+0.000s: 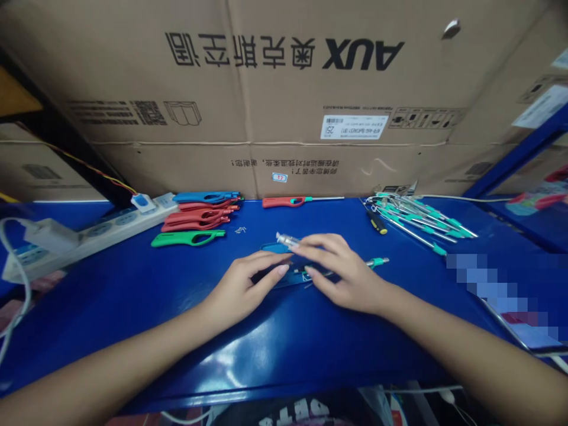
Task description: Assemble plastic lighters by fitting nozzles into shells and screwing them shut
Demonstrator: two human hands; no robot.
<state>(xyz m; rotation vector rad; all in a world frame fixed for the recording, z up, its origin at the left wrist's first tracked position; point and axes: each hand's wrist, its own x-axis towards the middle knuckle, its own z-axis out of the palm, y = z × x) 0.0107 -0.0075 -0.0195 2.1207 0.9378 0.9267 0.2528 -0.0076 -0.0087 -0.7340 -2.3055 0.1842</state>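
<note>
At the middle of the blue table, my left hand [248,278] rests with thumb and fingers together on a blue lighter handle piece [275,247]. My right hand [344,269] is bent over the same piece from the right. A small clear cylinder with a silvery part [287,239] sits at its fingertips. Small dark and green parts lie between the two hands, largely covered by the fingers. From under my right hand a metal rod with a green collar [377,262] sticks out to the right.
Blue, red and green handles [189,238] lie at left beside a power strip [102,231]. A red lighter [284,202] lies at the back. Metal rods with green collars [417,216] and a screwdriver [378,223] are at right. Small screws [240,230] lie near the handles. A cardboard box [284,130] stands behind.
</note>
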